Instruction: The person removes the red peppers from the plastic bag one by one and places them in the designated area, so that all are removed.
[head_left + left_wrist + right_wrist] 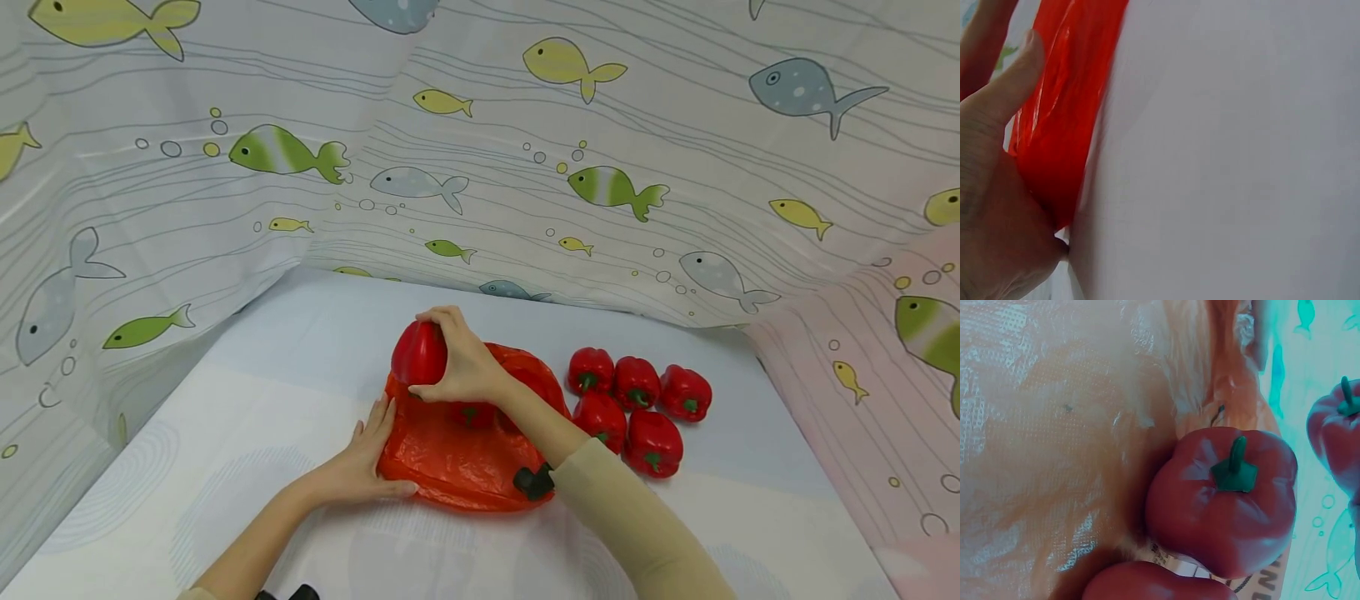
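A red bell pepper (417, 353) is gripped between the thumb and fingers of my right hand (468, 360), above the back left of a red plastic bag (465, 471). The bag lies with its mouth spread wide and its rim raised. My left hand (358, 467) rests against the bag's left side, fingers spread and thumb along the front edge. In the left wrist view, that hand (997, 187) touches the red plastic. Inside the bag sits a pepper (471, 413), partly hidden by my right hand. The right wrist view shows a pepper (1222, 506) with a green stem beside orange-looking plastic.
Several red bell peppers (637, 383) stand in a group on the pale table to the right of the bag. A fish-patterned curtain (525, 167) surrounds the table at the back and sides.
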The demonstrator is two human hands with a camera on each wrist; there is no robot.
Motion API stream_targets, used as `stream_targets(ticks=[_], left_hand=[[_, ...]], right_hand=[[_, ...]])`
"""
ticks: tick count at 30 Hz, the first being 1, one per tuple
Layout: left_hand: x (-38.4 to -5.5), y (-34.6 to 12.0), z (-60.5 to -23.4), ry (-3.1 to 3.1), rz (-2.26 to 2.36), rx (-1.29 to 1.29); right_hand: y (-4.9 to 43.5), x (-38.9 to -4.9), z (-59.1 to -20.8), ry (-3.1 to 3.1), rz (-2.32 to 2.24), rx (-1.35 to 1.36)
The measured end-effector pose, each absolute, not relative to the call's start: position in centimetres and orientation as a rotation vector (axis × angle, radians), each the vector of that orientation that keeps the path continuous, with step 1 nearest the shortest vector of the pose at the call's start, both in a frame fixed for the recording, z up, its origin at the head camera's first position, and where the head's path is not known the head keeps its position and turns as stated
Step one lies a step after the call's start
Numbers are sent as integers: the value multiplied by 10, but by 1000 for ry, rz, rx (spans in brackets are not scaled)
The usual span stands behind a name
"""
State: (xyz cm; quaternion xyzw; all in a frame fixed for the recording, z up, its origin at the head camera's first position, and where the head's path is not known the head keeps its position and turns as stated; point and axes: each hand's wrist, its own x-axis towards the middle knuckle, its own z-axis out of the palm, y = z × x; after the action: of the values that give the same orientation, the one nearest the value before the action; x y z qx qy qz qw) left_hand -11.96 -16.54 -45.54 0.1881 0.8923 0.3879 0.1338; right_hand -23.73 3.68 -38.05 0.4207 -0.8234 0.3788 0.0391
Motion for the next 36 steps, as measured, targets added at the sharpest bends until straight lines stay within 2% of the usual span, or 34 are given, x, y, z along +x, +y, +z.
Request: stream_targets(ticks=[18,36], left_hand=[[-117,-164,-454,2586,1125,537],[-118,-165,-458,2608,1140,554]], right_hand=[[63,-227,-349,-2396,1120,1307],[117,-214,-335,-2410,1181,1247]])
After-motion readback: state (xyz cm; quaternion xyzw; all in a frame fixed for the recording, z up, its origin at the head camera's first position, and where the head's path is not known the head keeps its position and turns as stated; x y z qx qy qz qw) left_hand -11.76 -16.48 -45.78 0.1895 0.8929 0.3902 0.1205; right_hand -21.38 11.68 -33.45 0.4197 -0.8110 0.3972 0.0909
